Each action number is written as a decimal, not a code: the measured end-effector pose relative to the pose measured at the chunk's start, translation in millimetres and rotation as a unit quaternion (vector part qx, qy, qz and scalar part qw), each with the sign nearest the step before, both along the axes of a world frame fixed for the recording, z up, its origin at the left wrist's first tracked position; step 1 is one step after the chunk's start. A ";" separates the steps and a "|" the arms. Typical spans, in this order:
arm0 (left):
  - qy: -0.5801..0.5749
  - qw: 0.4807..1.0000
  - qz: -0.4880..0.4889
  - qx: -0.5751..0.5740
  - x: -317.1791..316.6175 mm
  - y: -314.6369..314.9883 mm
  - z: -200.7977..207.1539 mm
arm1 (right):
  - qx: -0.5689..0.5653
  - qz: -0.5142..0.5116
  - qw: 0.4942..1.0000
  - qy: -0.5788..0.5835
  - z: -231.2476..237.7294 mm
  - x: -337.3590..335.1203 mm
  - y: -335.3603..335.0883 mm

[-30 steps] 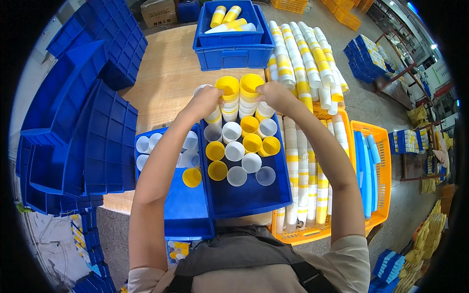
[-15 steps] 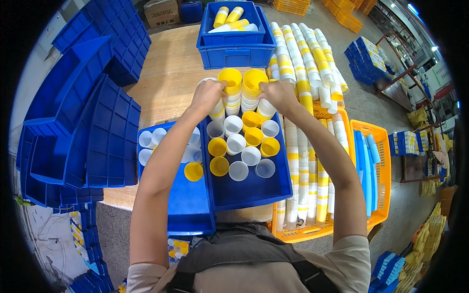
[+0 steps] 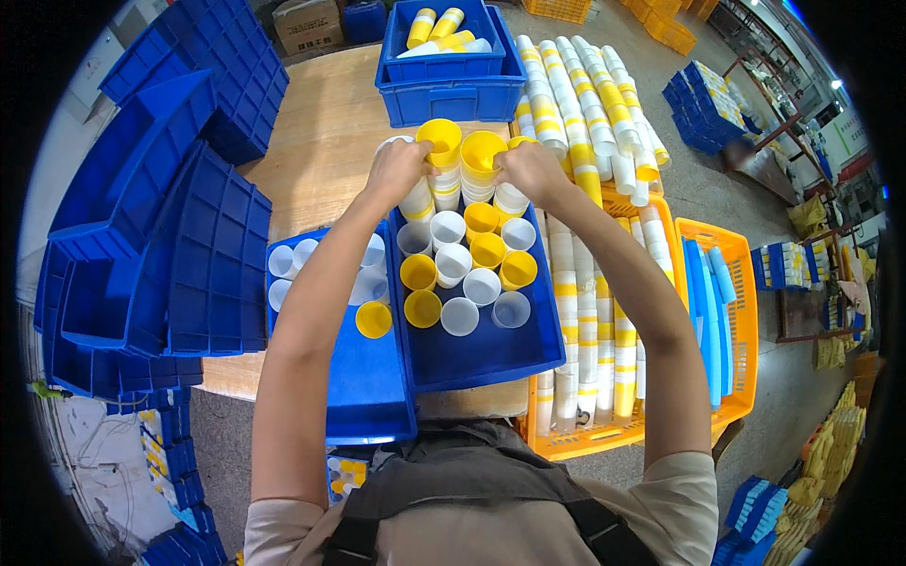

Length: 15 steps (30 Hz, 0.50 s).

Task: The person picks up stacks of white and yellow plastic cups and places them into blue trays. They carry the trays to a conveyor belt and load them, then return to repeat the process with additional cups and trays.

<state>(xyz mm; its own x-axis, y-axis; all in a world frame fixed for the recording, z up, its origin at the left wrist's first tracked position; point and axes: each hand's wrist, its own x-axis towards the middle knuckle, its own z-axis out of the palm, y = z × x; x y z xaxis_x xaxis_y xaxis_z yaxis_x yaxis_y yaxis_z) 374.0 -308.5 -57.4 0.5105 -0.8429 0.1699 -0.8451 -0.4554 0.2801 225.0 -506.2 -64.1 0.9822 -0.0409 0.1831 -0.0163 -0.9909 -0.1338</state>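
Note:
My left hand is closed on the rim of a yellow cup that tops a stack of cups. Beside it, my right hand grips the right rim of another yellow cup, also above a stack. These stacks stand upright at the far end of a blue tray. Closer to me in that tray are several single-looking white cups and yellow cups, mouths up. My hands partly hide more stacks at either side.
A second blue tray with some cups adjoins on the left. Nested blue bins stand behind. Orange crates with long cup stacks line the right. Large blue bins rise at the left.
The view has shifted slightly. Both hands keep hold of the yellow cups; the right one has come a little nearer to me and leftward relative to the tray.

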 end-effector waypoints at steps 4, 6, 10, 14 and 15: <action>0.010 0.999 -0.042 -0.005 4.5 -3.1 20.0 | 0.029 0.056 0.998 -0.029 28.7 1.0 -14.7; -0.013 0.998 -0.066 -0.007 0.0 1.1 41.5 | 0.045 0.040 0.997 -0.050 49.9 -6.5 -19.1; -0.051 0.993 -0.063 -0.081 -41.3 47.5 86.7 | 0.068 -0.007 0.988 -0.139 109.8 -55.5 -5.0; 0.077 0.963 -0.209 -0.148 -129.2 147.3 52.3 | 0.248 -0.067 0.966 -0.016 109.2 -149.1 33.6; 0.209 0.951 -0.208 -0.095 -153.4 162.2 33.8 | 0.334 0.013 0.942 -0.001 79.2 -165.3 32.6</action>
